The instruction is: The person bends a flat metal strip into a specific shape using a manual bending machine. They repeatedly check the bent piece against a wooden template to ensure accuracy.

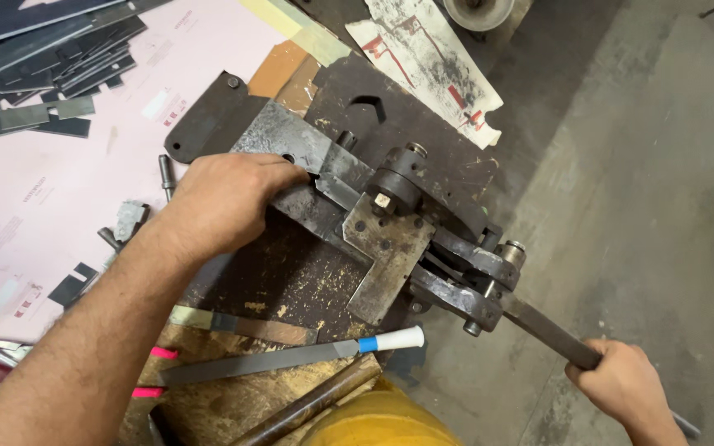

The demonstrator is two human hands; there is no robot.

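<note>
Bench shear [390, 223], dark worn steel, bolted on the table [291, 281]. Its long handle [551, 334] runs out from the shear's near end; the right hand [621, 388] is clenched around it. At the shear's far side, the left hand [225, 202] presses a small metal strip [336, 190] against the blade, fingers curled. A file [291, 359] with white grip lies below the shear.

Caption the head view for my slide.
Left hand steadies metal strip in lever shear; right hand grips its handle.

Both hands are bare: the left hand [223, 202] and right hand [617, 381] wear no gloves, rings or watch, and the hairy forearms show no sleeves.
</note>
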